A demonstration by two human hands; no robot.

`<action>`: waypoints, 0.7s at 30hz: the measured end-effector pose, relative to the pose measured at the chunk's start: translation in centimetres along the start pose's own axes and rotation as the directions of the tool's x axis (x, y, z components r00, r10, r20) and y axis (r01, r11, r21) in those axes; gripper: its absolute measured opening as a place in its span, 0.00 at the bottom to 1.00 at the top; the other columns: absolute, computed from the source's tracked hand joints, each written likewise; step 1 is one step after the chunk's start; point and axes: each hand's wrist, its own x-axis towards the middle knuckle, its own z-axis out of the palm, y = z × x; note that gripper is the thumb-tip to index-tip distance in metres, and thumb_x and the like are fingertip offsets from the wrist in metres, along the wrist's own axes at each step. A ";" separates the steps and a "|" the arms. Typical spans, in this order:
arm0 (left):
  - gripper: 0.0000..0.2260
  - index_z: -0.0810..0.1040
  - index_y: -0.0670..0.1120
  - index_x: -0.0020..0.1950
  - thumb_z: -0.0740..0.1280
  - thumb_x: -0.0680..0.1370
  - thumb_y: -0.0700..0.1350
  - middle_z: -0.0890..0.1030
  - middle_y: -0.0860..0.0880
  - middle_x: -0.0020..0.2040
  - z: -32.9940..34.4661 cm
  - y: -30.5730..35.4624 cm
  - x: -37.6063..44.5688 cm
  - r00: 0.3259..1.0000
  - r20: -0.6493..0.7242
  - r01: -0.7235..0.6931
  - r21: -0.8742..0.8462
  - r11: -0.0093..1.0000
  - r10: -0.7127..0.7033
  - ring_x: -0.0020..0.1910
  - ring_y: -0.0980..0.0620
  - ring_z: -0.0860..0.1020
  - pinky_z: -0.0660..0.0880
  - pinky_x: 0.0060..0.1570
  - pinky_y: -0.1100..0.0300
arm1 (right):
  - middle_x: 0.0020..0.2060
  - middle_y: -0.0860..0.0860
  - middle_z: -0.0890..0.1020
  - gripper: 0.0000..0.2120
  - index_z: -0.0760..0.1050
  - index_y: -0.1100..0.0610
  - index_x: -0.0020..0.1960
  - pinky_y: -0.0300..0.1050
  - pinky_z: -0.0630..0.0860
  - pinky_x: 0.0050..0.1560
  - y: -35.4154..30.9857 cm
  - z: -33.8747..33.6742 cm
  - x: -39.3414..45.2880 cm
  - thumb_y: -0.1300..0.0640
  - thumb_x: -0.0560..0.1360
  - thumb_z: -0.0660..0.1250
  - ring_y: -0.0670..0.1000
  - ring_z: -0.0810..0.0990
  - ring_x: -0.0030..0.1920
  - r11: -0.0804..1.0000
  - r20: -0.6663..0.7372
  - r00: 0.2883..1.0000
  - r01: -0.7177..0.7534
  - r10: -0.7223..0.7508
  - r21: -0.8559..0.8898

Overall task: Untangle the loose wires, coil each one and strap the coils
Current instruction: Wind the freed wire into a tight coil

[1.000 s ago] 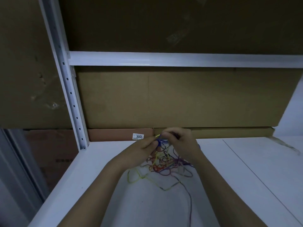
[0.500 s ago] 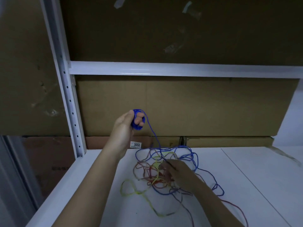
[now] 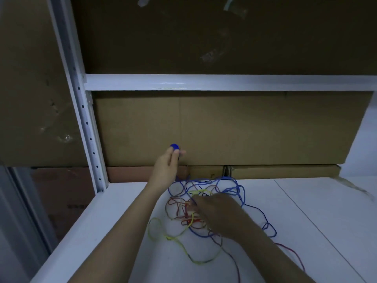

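1. here, the left hand (image 3: 166,168) is raised above the white table (image 3: 306,221), in front of the cardboard box (image 3: 224,129), with its fingers curled round a small blue coil (image 3: 175,147) that peeks out above the fingertips.
2. the blue wire (image 3: 238,187) runs in loose loops across the far side of the tangle and trails off toward the right; the light is dim, so i cannot tell exactly where it joins the coil.
3. the right hand (image 3: 220,213) lies low on the tangle (image 3: 189,209), palm down, covering its right part; its fingertips are hidden among the wires, so i cannot tell whether it pinches one or only presses.
4. the tangle sits on the table between the two forearms, near the back edge.
5. a yellow wire (image 3: 183,250) loops out of the tangle toward the camera, and a red wire (image 3: 293,252) trails on the table beside the right forearm.
6. a white shelf post (image 3: 85,123) stands at the left, joined to a white crossbar (image 3: 224,82) above the box.
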 end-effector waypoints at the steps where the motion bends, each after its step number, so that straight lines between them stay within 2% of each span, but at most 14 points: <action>1: 0.13 0.78 0.42 0.54 0.54 0.84 0.43 0.80 0.55 0.49 -0.1 -0.4 -0.4 0.996 0.087 -0.023 0.064 0.998 0.017 0.49 0.58 0.76 0.67 0.47 0.70 | 0.38 0.55 0.81 0.13 0.71 0.56 0.48 0.45 0.64 0.35 0.4 -1.2 0.1 0.51 0.80 0.51 0.58 0.80 0.39 1.000 -0.078 0.997 -0.014 0.014 -0.008; 2: 0.12 0.78 0.43 0.52 0.55 0.84 0.43 0.80 0.57 0.45 -0.2 -0.6 -0.8 0.984 0.177 -0.040 0.096 0.995 0.023 0.45 0.61 0.76 0.67 0.45 0.71 | 0.33 0.52 0.79 0.06 0.71 0.54 0.42 0.42 0.64 0.32 1.0 -2.3 0.1 0.55 0.78 0.60 0.55 0.80 0.34 0.998 -0.158 0.987 -0.022 0.012 -0.059; 3: 0.12 0.77 0.46 0.49 0.55 0.84 0.43 0.79 0.58 0.42 -0.3 -0.7 -1.3 0.965 0.259 -0.056 0.107 0.993 0.026 0.43 0.64 0.76 0.67 0.44 0.71 | 0.29 0.51 0.78 0.08 0.71 0.53 0.39 0.40 0.65 0.30 1.6 -3.1 0.3 0.59 0.73 0.69 0.53 0.78 0.30 0.994 -0.307 0.952 -0.048 0.016 -0.097; 4: 0.13 0.77 0.48 0.46 0.54 0.84 0.44 0.79 0.57 0.41 -0.4 -0.7 -1.8 0.946 0.324 -0.061 0.112 0.992 0.021 0.42 0.65 0.76 0.68 0.44 0.68 | 0.28 0.50 0.76 0.09 0.71 0.54 0.39 0.39 0.66 0.28 2.3 -3.3 0.3 0.62 0.71 0.71 0.52 0.76 0.28 0.993 -0.463 0.886 -0.052 -0.002 -0.104; 6: 0.16 0.79 0.48 0.44 0.54 0.84 0.45 0.81 0.49 0.42 -0.6 -0.4 -2.8 0.915 0.402 -0.031 0.047 0.998 0.009 0.43 0.56 0.78 0.69 0.49 0.61 | 0.31 0.50 0.77 0.05 0.75 0.58 0.41 0.41 0.70 0.30 3.3 -3.5 0.9 0.61 0.76 0.63 0.52 0.75 0.30 0.999 -0.660 0.750 -0.016 0.031 0.028; 7: 0.17 0.80 0.49 0.42 0.54 0.84 0.44 0.81 0.48 0.40 -0.7 0.0 -3.4 0.906 0.422 0.009 -0.048 0.999 0.013 0.42 0.53 0.78 0.70 0.47 0.61 | 0.33 0.49 0.77 0.09 0.77 0.60 0.42 0.42 0.70 0.33 3.7 -3.6 1.4 0.60 0.78 0.60 0.50 0.75 0.32 0.981 -0.682 0.720 0.015 0.125 0.195; 9: 0.19 0.81 0.52 0.39 0.56 0.83 0.45 0.79 0.48 0.37 -1.0 1.1 -4.8 0.891 0.454 0.109 -0.264 0.958 0.024 0.37 0.55 0.77 0.71 0.42 0.66 | 0.34 0.43 0.76 0.10 0.77 0.58 0.43 0.40 0.68 0.36 4.1 -3.3 2.4 0.59 0.79 0.59 0.44 0.73 0.35 0.829 -0.595 0.711 0.029 0.375 0.558; 10: 0.18 0.82 0.51 0.38 0.57 0.81 0.46 0.78 0.47 0.36 -1.2 1.6 -5.4 0.883 0.469 0.158 -0.350 0.923 0.027 0.36 0.55 0.76 0.71 0.41 0.67 | 0.34 0.42 0.76 0.09 0.77 0.54 0.43 0.40 0.67 0.37 3.9 -3.1 2.9 0.60 0.79 0.60 0.44 0.73 0.35 0.752 -0.537 0.714 0.022 0.450 0.659; 12: 0.16 0.82 0.49 0.36 0.58 0.78 0.46 0.73 0.43 0.36 -1.6 2.5 -6.3 0.880 0.473 0.230 -0.495 0.838 0.037 0.34 0.52 0.75 0.72 0.39 0.65 | 0.33 0.42 0.77 0.12 0.75 0.47 0.41 0.38 0.67 0.37 3.1 -2.4 3.5 0.61 0.79 0.61 0.43 0.72 0.34 0.641 -0.448 0.718 0.004 0.532 0.767; 14: 0.16 0.81 0.47 0.36 0.57 0.78 0.46 0.69 0.44 0.34 -2.2 3.0 -7.1 0.905 0.423 0.245 -0.610 0.753 0.048 0.33 0.51 0.73 0.71 0.38 0.64 | 0.32 0.43 0.76 0.14 0.74 0.45 0.40 0.36 0.68 0.35 1.7 -1.4 3.7 0.61 0.80 0.61 0.41 0.71 0.32 0.582 -0.396 0.749 0.017 0.532 0.813; 17: 0.14 0.77 0.42 0.43 0.56 0.81 0.46 0.70 0.51 0.32 -2.8 3.6 -7.9 0.953 0.295 0.180 -0.734 0.655 0.068 0.35 0.54 0.73 0.71 0.41 0.65 | 0.32 0.44 0.76 0.12 0.73 0.45 0.43 0.42 0.68 0.35 -0.8 0.2 3.1 0.58 0.81 0.57 0.45 0.72 0.33 0.643 -0.379 0.809 0.001 0.450 0.766; 19: 0.14 0.76 0.40 0.46 0.54 0.80 0.47 0.74 0.53 0.33 -3.3 3.6 -8.0 0.980 0.199 0.144 -0.746 0.651 0.011 0.37 0.55 0.76 0.73 0.44 0.65 | 0.40 0.43 0.78 0.10 0.77 0.52 0.50 0.42 0.68 0.39 -2.1 1.4 2.5 0.60 0.81 0.57 0.44 0.75 0.38 0.755 -0.318 0.871 -0.088 0.375 0.650; 21: 0.15 0.77 0.41 0.48 0.54 0.82 0.45 0.79 0.53 0.36 -3.9 3.2 -8.1 0.988 0.137 0.142 -0.698 0.702 -0.064 0.40 0.56 0.79 0.75 0.46 0.66 | 0.49 0.54 0.81 0.13 0.76 0.59 0.59 0.50 0.74 0.44 -3.7 1.8 2.0 0.65 0.79 0.58 0.57 0.79 0.46 0.871 -0.185 0.935 -0.192 0.302 0.452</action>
